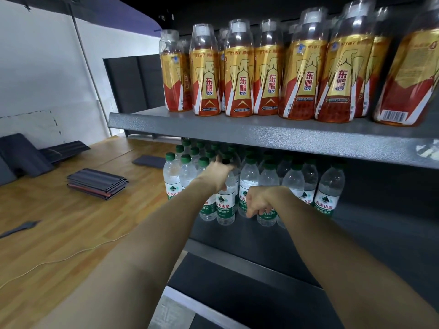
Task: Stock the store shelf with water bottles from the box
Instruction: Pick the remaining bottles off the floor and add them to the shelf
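Observation:
Several clear water bottles with green caps and green-white labels stand in rows on the dark middle shelf (370, 224). My left hand (217, 173) reaches in and grips the neck of a front bottle (225, 205), its fingers around the cap. My right hand (257, 201) is lower, fingers curled around the body of another front bottle (267, 216). More bottles (329, 193) stand to the right of it. The box is not in view.
The grey upper shelf (261, 131) overhangs the water bottles and carries several gold-and-red drink bottles (240, 74). A lower dark shelf (249, 288) lies beneath my arms. Stacked dark panels (96, 182) and a thin cable (71, 254) lie on the wooden floor at left.

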The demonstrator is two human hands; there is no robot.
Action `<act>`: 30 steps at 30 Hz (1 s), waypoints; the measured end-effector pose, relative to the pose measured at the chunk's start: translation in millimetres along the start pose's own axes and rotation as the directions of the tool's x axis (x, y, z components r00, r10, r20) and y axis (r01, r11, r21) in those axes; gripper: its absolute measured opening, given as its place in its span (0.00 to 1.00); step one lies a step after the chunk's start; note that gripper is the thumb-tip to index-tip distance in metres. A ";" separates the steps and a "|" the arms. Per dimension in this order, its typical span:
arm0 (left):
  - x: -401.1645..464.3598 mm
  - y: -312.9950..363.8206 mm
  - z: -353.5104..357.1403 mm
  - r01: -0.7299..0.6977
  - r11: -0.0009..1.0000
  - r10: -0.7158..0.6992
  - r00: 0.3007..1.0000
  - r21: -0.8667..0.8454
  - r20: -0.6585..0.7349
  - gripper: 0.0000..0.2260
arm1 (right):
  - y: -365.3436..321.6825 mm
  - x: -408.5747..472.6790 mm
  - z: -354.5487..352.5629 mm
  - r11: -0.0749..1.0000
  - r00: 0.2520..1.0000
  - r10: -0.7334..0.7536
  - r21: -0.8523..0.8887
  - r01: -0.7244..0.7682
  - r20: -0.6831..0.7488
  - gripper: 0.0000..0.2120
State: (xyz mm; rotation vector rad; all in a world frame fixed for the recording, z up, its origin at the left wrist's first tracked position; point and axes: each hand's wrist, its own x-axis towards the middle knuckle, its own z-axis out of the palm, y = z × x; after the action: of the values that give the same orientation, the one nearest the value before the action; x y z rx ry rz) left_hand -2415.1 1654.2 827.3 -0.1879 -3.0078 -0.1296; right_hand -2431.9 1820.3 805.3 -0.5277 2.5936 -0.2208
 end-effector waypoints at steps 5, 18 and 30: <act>-1.6 0.4 1.1 0.018 1.000 -0.018 1.000 0.006 0.004 0.37 | -3.2 2.6 3.7 1.000 0.999 0.030 0.004 -0.030 0.028 0.16; -50.0 -6.0 2.9 -0.029 0.995 0.022 0.997 0.091 0.074 0.23 | -23.8 -28.8 22.6 0.996 0.997 0.073 0.046 -0.074 0.031 0.18; -118.4 35.2 75.5 -0.204 0.977 0.207 0.856 -0.058 0.473 0.08 | 3.7 -92.0 109.0 0.969 0.968 0.214 0.100 -0.228 0.128 0.14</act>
State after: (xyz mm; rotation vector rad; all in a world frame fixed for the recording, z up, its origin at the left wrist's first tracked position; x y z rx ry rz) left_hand -2303.0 1682.0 740.0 -0.6290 -3.4460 -0.0787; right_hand -2305.4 1854.3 748.5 -0.2011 2.4836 -0.2525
